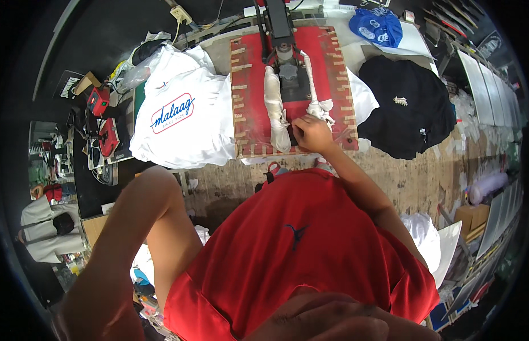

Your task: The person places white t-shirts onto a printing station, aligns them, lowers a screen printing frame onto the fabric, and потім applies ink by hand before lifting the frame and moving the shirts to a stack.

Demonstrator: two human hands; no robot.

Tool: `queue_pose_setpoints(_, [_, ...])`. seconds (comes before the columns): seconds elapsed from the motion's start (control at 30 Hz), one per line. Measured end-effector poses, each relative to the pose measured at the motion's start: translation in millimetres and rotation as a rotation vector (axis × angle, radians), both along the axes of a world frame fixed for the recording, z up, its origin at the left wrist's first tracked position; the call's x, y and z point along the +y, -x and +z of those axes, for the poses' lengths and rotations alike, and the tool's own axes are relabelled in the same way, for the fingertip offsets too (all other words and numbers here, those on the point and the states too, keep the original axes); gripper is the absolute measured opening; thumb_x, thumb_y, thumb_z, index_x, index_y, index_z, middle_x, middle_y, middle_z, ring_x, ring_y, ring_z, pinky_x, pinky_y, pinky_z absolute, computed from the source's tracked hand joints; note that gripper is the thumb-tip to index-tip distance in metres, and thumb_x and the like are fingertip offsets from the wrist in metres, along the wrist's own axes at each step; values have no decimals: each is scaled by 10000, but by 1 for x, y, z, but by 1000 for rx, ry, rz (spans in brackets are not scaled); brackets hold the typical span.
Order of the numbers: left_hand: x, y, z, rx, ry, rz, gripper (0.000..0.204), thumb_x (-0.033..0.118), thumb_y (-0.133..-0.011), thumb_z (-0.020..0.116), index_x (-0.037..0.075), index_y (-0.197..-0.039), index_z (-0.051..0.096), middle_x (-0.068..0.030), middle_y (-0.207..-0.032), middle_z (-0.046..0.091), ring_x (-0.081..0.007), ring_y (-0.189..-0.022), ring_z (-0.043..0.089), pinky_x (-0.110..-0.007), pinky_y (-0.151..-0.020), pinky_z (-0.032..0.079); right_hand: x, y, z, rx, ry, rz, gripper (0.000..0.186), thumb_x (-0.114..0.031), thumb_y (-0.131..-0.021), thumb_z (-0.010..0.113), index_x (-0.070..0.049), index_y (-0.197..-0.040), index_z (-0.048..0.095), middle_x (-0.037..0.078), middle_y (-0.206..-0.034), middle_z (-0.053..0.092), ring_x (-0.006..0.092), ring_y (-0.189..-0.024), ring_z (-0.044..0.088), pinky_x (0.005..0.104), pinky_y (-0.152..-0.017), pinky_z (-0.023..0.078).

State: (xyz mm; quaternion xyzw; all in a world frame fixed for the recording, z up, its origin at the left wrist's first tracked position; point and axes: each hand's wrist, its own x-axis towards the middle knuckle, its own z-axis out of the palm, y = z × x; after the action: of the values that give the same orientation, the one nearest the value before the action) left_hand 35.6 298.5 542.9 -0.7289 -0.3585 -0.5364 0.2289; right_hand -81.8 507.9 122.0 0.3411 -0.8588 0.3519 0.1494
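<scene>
My right hand (312, 134) reaches forward to a heat press (250, 91) with a red top plate edged in tan tape strips. Its fingers are curled at the lower end of the press handle (311, 79), whose two arms are wrapped in white cloth; the palm side is hidden. White fabric shows from under the plate on both sides. On the left lies a white T-shirt (190, 142) with a blue and red printed logo. A black T-shirt (409, 108) with a small light print lies on the right. My left arm is bent at the elbow, its hand out of view.
A blue printed bag or cloth (376, 26) lies at the back right. Smaller red machines (109, 136) stand at the far left near cables. A power socket (181, 15) hangs at the back. Shelves, a cardboard box (472, 216) and scraps line the right side.
</scene>
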Motion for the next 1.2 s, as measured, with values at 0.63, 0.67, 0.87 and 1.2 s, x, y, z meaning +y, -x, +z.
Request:
queue_pose_setpoints(0.63, [53,221,-391,-1369,317,1690,943,549,-714,774,-55,-1313,368,-299,-1163,572,-430,-1149,531,-469,-965,429,3,-3,11,16,-146,56,320,-336,-878,624,-62,-717,597,128,-690,635,302,-692,638,409,-641,510])
queue_pose_setpoints(0.67, [49,224,-391,-1467,359,1638,974,564,-695,781,-63,-1318,372,-306,-1166,580,-430,-1134,550,-465,-957,440,4,-4,9,25,-181,63,333,-351,-882,617,-60,-721,607,132,-698,642,305,-698,641,412,-648,512])
queue_pose_setpoints(0.87, [7,247,-403,-1879,536,1012,833,452,-693,828,-119,-1223,535,-205,-1225,602,-257,-1101,604,-381,-894,484,-2,-10,6,-38,-345,120,513,-495,-921,518,-39,-781,704,156,-782,674,309,-814,648,424,-797,487])
queue_pose_setpoints(1.2, [-16,257,-416,-1934,555,1068,838,495,-681,822,-81,-1239,580,-202,-1276,594,-260,-1142,593,-370,-944,449,-27,-30,19,-84,-504,6,742,-658,-909,379,-38,-671,709,161,-725,686,284,-786,661,409,-846,453])
